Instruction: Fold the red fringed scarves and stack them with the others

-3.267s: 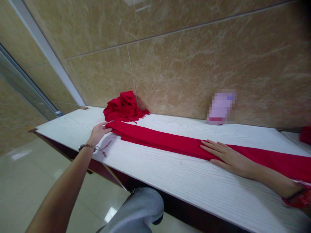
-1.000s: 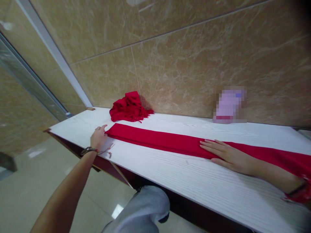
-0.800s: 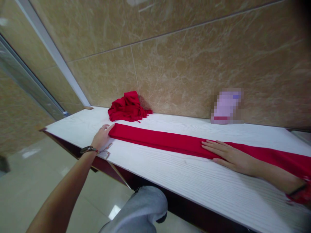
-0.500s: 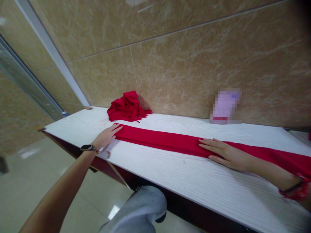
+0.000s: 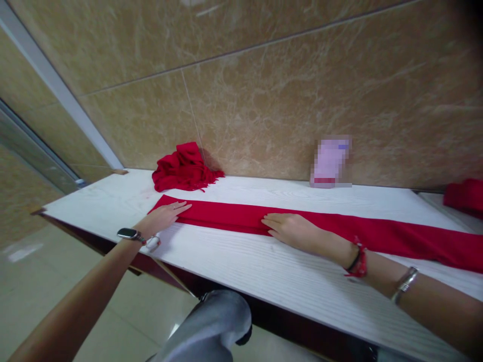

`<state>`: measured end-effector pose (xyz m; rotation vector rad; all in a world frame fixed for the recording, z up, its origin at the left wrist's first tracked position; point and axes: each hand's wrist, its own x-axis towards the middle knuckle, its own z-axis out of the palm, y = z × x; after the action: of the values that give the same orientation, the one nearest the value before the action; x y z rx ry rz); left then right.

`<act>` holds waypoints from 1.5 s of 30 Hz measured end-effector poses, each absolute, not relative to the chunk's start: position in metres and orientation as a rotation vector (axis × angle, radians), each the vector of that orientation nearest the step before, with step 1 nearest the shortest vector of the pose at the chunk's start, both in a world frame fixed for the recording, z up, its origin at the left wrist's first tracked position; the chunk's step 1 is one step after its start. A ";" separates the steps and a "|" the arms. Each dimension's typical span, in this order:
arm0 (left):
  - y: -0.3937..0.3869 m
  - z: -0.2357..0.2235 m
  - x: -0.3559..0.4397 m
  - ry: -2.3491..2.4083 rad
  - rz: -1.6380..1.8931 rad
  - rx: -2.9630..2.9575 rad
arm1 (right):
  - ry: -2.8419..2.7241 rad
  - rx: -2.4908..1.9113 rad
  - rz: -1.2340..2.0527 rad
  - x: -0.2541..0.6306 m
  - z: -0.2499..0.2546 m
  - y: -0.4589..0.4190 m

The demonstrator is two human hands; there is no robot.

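Observation:
A long red scarf (image 5: pixel 226 215), folded into a narrow strip, lies along the white tabletop (image 5: pixel 234 256) and runs off to the right edge of the view. My left hand (image 5: pixel 163 216) rests on its left end, fingers stretched out flat. Farther right, my right hand (image 5: pixel 292 230) presses down on the strip with its fingers extended. Neither hand grips the cloth. Behind the left end sits a crumpled red scarf (image 5: pixel 181 168) with a fringe, close to the wall.
A pinkish, blurred-out packet (image 5: pixel 329 163) leans against the tan marble wall (image 5: pixel 256 110). More red cloth (image 5: pixel 465 197) lies at the far right. My knee (image 5: pixel 222 317) is below the table's front edge, above a tiled floor.
My right hand has slid left along the strip, closer to my left hand. My left hand has moved slightly inward over the scarf's end. The view has shifted to the right.

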<state>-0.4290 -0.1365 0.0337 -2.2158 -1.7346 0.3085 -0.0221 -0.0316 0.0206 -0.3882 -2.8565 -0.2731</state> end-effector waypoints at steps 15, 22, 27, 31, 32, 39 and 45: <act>-0.133 0.032 -0.415 -1.790 0.193 -2.192 | -2.901 -0.321 -0.103 -0.021 0.014 -0.019; -0.128 0.038 -0.405 -1.747 0.195 -2.333 | -2.811 -0.478 -0.107 -0.021 0.012 -0.030; -0.132 0.034 -0.418 -1.790 0.000 -2.307 | -2.708 -0.462 -0.096 -0.014 -0.001 -0.028; -0.139 0.016 -0.422 -1.903 0.048 -2.290 | -2.851 -0.267 -0.132 -0.011 -0.002 -0.030; -0.140 0.013 -0.422 -1.945 0.055 -2.268 | -2.871 -0.264 -0.131 -0.011 -0.002 -0.030; -0.142 0.018 -0.422 -2.091 0.144 -2.264 | -2.911 -0.306 -0.051 -0.012 -0.001 -0.029; -0.149 0.025 -0.406 -2.186 0.135 -2.261 | -2.891 -0.284 0.007 -0.010 -0.002 -0.029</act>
<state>-0.4061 -0.1491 0.0252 -2.2608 -2.1858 0.1352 -0.0101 -0.0286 -0.0019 -0.2837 -2.8913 0.0071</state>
